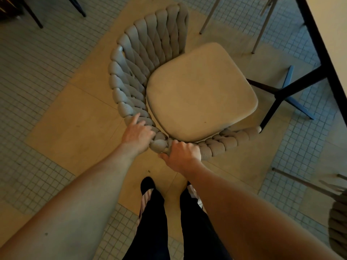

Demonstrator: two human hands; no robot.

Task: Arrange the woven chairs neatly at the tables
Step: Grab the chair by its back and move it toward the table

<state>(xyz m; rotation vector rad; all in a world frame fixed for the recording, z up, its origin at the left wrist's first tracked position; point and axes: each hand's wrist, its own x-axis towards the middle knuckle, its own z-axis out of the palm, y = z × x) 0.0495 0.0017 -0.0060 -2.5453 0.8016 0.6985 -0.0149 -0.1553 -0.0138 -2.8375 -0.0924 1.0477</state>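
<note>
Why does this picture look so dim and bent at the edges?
Head view: low, warm light, so the floor tiles look grey-green; the wide lens curves the tile lines and stretches the forearms; the woven chair and both hands stay fairly sharp; no glare.

Tiled floor [37, 76] (beige slabs [78, 128] inset).

Woven chair [150, 59] stands on tiled floor [37, 81].
</note>
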